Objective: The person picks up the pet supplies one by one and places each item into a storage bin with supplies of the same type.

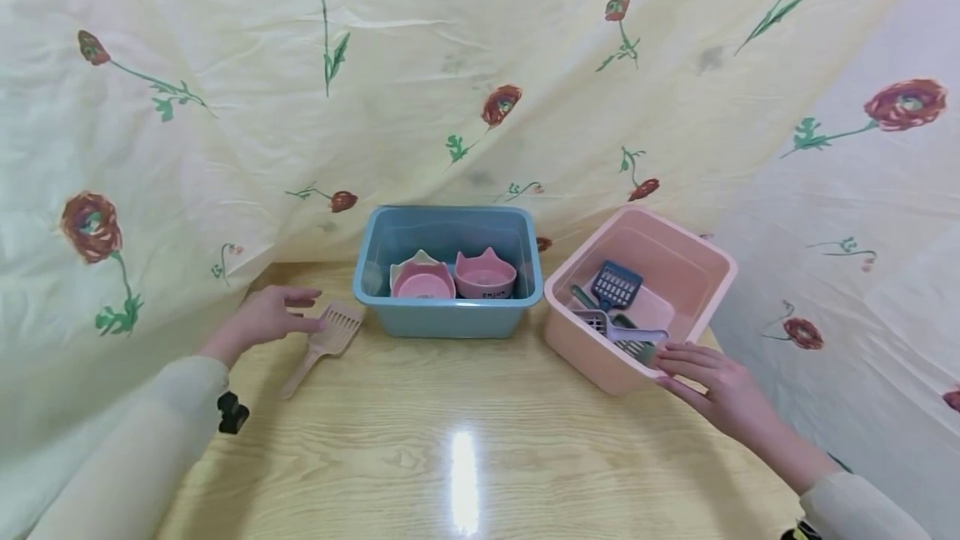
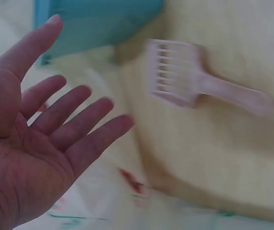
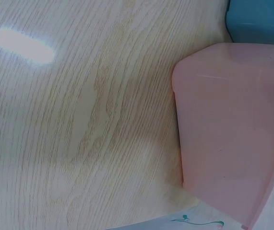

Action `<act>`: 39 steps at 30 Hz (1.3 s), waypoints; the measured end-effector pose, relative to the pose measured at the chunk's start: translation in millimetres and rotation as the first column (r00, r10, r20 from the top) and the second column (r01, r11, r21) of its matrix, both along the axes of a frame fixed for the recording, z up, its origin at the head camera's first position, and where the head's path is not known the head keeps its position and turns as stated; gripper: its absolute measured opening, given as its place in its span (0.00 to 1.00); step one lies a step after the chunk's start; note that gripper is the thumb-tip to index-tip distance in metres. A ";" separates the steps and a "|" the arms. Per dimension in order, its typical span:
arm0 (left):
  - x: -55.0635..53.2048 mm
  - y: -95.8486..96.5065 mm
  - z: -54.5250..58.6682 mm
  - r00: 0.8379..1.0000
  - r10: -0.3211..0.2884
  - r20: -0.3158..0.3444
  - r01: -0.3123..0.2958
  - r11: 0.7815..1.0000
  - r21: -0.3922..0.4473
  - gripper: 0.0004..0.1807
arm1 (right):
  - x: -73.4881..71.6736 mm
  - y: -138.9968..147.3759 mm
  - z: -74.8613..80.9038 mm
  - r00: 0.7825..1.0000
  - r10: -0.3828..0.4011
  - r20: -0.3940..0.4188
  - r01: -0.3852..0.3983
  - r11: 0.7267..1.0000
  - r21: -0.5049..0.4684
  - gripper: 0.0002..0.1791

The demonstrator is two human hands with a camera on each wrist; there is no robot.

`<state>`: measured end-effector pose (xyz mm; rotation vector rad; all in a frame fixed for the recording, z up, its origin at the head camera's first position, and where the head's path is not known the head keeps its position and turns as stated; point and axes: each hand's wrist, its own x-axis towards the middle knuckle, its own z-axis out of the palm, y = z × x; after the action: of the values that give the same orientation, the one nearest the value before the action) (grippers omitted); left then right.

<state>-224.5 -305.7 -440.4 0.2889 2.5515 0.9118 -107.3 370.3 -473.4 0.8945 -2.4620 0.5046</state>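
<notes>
A pale pink slotted litter scoop [image 1: 337, 328] lies on the wooden table at the left. My left hand [image 1: 272, 319] hovers beside it with spread fingers and holds nothing; the left wrist view shows the bare palm [image 2: 29, 158] apart from the scoop [image 2: 175, 72]. My right hand [image 1: 712, 382] is at the near right rim of a pink bin [image 1: 592, 352], fingers extended over the edge and thumb lower outside. Inside that bin are a dark blue scoop [image 1: 617, 283], a lavender scoop [image 1: 637, 333] near my fingertips, and a partly hidden green scoop [image 1: 633, 348].
A blue bin [image 1: 450, 319] stands at the back middle, holding two pink cat-ear bowls, one at left [image 1: 423, 280] and one at right [image 1: 486, 273]. Flowered cloth [image 1: 420, 107] hangs behind the wooden table [image 1: 375, 440].
</notes>
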 end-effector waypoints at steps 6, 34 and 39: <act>16.8 -11.2 -46.5 0.997 0.076 -0.014 -0.076 0.997 -0.026 0.44 | -0.4 0.7 -1.2 1.000 0.005 0.007 -0.005 1.000 -0.011 0.33; 40.9 -21.3 -117.0 0.980 0.194 -0.045 -0.200 0.958 -0.207 0.40 | -0.1 -0.5 -0.5 1.000 -0.031 -0.001 0.031 0.999 0.022 0.38; 42.6 -22.1 -119.9 0.985 0.149 -0.087 -0.166 0.955 -0.246 0.39 | -0.2 -0.1 -0.4 0.999 -0.035 0.006 0.035 0.999 0.022 0.38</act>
<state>-181.9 -327.8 -560.4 0.0402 2.7478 0.6279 -107.5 370.2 -473.8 0.8583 -2.4888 0.4693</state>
